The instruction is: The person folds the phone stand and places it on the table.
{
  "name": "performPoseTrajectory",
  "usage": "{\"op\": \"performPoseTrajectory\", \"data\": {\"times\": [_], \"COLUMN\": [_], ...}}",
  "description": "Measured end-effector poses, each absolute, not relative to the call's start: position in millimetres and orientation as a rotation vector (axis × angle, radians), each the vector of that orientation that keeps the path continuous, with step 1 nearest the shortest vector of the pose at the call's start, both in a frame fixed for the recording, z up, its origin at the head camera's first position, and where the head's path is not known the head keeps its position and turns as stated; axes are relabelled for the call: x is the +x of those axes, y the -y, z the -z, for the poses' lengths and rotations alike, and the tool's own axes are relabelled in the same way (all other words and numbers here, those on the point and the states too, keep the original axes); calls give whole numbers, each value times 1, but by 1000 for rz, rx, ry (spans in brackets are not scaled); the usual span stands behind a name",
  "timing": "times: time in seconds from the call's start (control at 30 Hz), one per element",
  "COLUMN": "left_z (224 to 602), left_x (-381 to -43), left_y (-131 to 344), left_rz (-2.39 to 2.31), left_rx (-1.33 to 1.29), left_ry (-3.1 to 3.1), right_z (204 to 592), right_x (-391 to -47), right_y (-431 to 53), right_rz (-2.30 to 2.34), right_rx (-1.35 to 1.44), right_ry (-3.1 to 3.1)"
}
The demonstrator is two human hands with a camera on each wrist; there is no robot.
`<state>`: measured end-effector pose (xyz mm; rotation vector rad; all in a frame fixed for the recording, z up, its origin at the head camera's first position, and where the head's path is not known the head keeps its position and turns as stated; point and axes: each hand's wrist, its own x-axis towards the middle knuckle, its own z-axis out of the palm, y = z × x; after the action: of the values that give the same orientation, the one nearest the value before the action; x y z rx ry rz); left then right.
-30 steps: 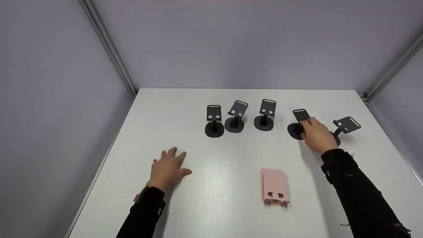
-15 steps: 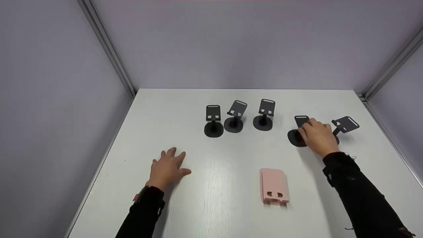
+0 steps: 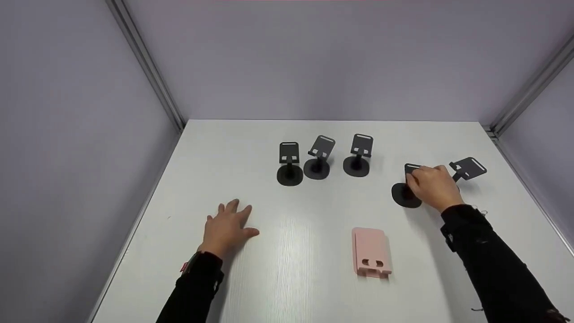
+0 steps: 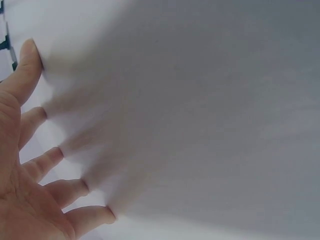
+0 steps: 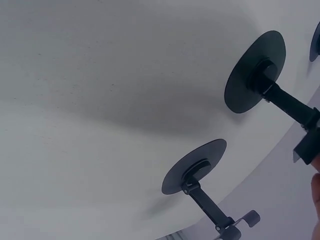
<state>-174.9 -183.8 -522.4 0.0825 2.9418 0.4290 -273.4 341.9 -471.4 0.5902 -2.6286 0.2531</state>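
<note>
The right hand [image 3: 430, 186] grips a black phone stand [image 3: 407, 194] on the white table [image 3: 291, 251], just beside another black stand [image 3: 467, 168]. A pink folded stand [image 3: 371, 251] lies nearer. The left hand [image 3: 227, 229] rests flat, fingers spread.

The white bench [image 3: 314, 269], faintly wood-grained, fills the lower half of the head view and runs up to lavender walls at 12 o'clock. Toward 12 o'clock three black phone stands stand upright in a row: the left stand [image 3: 289, 163], the middle stand [image 3: 318, 158] just beside it, and the third stand [image 3: 358, 154] a little apart. Toward 2 o'clock a fourth stand [image 3: 407, 194] rests on its round base, with a fifth stand [image 3: 467, 168] near it by the bench's right edge. A folded pink phone stand [image 3: 371, 252] lies flat at about 5 o'clock. The left hand [image 3: 228, 228] rests flat on the bench at 8 o'clock.
</note>
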Motion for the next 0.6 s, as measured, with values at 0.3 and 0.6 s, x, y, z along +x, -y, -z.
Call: {"op": "performPoseTrajectory", "data": {"times": [0.3,0.6], "left_z": [522,523], "left_x": [-174,-175], "left_y": [184,184], "left_rz": [-430,-442], "left_rx": [97,89], "left_ry": [-2965,-2954], "right_z": [455,448], "right_x": [-279,-286], "right_y": [-345,-345], "right_rz": [-468,-491], "right_rx": [271,138], "right_ry": [2812,3112]}}
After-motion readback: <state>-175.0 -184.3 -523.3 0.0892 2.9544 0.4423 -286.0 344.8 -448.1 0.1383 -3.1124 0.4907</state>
